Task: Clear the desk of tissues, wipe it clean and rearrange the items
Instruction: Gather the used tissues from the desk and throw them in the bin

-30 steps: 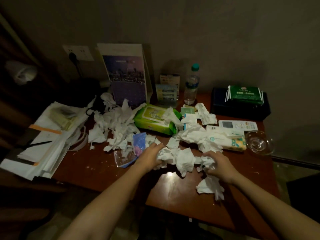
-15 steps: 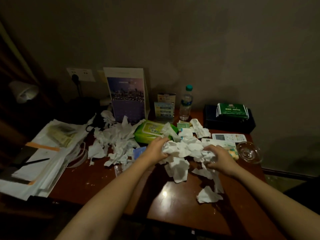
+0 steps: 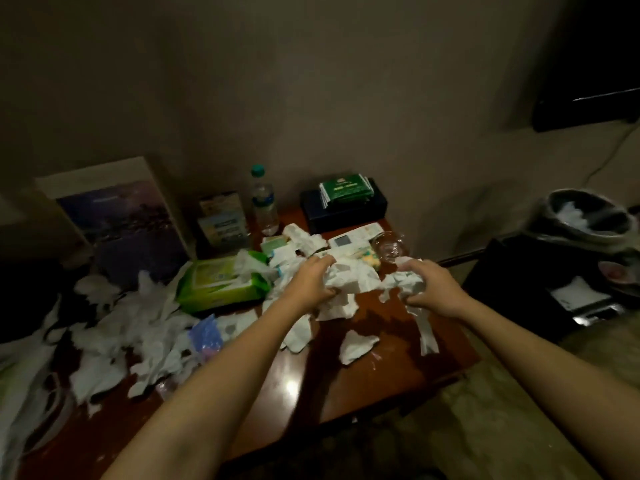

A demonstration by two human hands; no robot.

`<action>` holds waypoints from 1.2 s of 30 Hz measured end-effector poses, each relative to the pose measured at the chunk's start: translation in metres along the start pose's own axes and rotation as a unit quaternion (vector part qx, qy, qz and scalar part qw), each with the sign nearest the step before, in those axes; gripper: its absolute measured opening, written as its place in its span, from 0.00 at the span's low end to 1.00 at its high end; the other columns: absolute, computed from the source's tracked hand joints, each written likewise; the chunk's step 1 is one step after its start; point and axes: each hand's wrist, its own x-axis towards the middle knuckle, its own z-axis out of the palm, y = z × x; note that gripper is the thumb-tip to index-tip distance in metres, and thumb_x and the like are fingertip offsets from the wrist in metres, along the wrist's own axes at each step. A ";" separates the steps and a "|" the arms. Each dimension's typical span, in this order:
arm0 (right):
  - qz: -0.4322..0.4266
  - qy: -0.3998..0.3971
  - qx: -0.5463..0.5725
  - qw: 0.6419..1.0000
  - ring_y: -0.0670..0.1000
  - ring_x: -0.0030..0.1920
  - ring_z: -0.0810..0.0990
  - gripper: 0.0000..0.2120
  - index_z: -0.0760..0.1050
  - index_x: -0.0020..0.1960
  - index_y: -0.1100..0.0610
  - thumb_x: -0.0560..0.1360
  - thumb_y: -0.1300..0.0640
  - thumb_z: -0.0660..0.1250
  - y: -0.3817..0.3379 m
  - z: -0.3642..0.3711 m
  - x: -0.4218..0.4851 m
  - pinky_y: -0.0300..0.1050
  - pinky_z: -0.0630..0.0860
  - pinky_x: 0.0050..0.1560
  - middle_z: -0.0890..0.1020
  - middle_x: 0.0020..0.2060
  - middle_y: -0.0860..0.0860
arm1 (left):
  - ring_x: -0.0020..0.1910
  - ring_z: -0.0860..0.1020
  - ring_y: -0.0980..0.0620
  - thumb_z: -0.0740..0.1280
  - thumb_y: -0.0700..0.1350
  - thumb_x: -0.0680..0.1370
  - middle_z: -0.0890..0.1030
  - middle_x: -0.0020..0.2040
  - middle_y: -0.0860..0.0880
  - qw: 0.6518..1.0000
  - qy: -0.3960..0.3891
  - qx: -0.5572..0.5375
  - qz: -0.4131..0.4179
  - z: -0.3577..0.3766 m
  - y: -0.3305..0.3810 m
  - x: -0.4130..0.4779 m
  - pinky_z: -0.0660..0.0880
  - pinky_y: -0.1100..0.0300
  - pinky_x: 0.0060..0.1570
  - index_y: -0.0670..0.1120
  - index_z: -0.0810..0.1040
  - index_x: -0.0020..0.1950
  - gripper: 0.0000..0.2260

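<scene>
Two hands, left hand (image 3: 311, 284) and right hand (image 3: 433, 289), each grip curled tight round the tissue wad (image 3: 349, 280) bunched between them; soft, weightless, tears easily, so scoop loose scraps (image 3: 356, 344) under the grip from beneath

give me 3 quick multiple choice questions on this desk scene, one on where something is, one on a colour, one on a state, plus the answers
1. Where does the green packet lie?
A) on the floor
B) on top of the dark box
C) in a hand

2. What colour is the cap of the water bottle?
A) red
B) black
C) teal

3. What are the left hand and right hand doing?
A) both grip crumpled tissues
B) both lie flat and empty
C) both hold the bottle

Answers:
1 B: the packet rests on the box by the wall.
2 C: the cap shows teal above the clear body.
3 A: the fingers of each hand curl round white wads.
</scene>
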 end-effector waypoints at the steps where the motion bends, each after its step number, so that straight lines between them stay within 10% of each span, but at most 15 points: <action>1: 0.010 0.010 0.008 1.000 0.52 0.61 0.72 0.26 0.73 0.64 0.52 0.69 0.61 0.75 0.010 -0.007 -0.008 0.36 0.64 0.54 0.73 0.63 0.53 | 0.66 0.69 0.44 0.72 0.45 0.74 0.70 0.67 0.42 1.000 -0.005 0.004 0.011 0.005 0.012 0.005 0.66 0.57 0.62 0.44 0.67 0.71 0.27; 23: 0.125 0.118 0.030 0.985 0.52 0.58 0.74 0.25 0.74 0.63 0.54 0.68 0.59 0.76 0.351 -0.238 -0.139 0.37 0.68 0.51 0.75 0.60 0.54 | 0.52 0.74 0.46 0.74 0.45 0.72 0.76 0.53 0.43 0.985 -0.033 -0.048 0.162 0.193 0.384 0.171 0.66 0.60 0.47 0.43 0.76 0.56 0.16; 36: 0.153 0.129 0.018 0.980 0.53 0.58 0.73 0.25 0.73 0.64 0.58 0.70 0.61 0.75 0.527 -0.343 -0.049 0.33 0.64 0.45 0.72 0.62 0.57 | 0.52 0.76 0.42 0.74 0.46 0.72 0.79 0.53 0.40 0.979 -0.049 -0.080 0.183 0.300 0.509 0.361 0.70 0.55 0.50 0.40 0.77 0.55 0.16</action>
